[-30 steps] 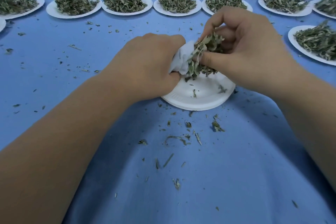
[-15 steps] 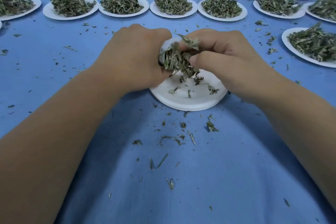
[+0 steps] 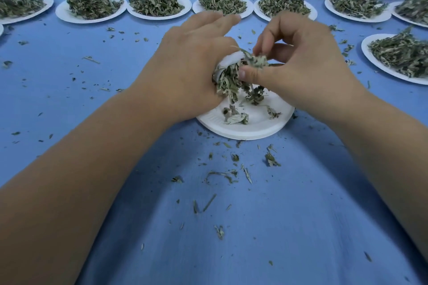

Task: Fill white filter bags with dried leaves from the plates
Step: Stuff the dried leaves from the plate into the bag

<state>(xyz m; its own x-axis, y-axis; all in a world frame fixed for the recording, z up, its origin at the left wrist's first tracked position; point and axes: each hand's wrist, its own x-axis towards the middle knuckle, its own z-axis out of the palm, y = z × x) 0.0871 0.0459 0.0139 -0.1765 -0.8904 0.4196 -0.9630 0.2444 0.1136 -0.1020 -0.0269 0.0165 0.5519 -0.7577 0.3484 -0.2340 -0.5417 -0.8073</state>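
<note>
One view, head-worn and wide-angle, faces forward and down across the blue table (image 3: pixel 69 71). Close range: the near plate (image 3: pixel 245 133) sits mid-frame, with rows of heaped plates (image 3: pixel 159 16) along the far top edge.

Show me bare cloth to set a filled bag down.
Best: blue cloth left of the left hand, short of the heaped plates, only crumbs. Also between the forearms, nearer than the near plate, littered. Crowded: far rows, right edge.

My left grip (image 3: pixel 185 69) covers most of the white filter bag (image 3: pixel 228 61); only its rim shows, so how far the dried leaves (image 3: pixel 228 83) go inside I cannot tell. Its fingertips (image 3: pixel 231 18) are blurred. The plate (image 3: pixel 365 47) at the right edge is cut off.
</note>
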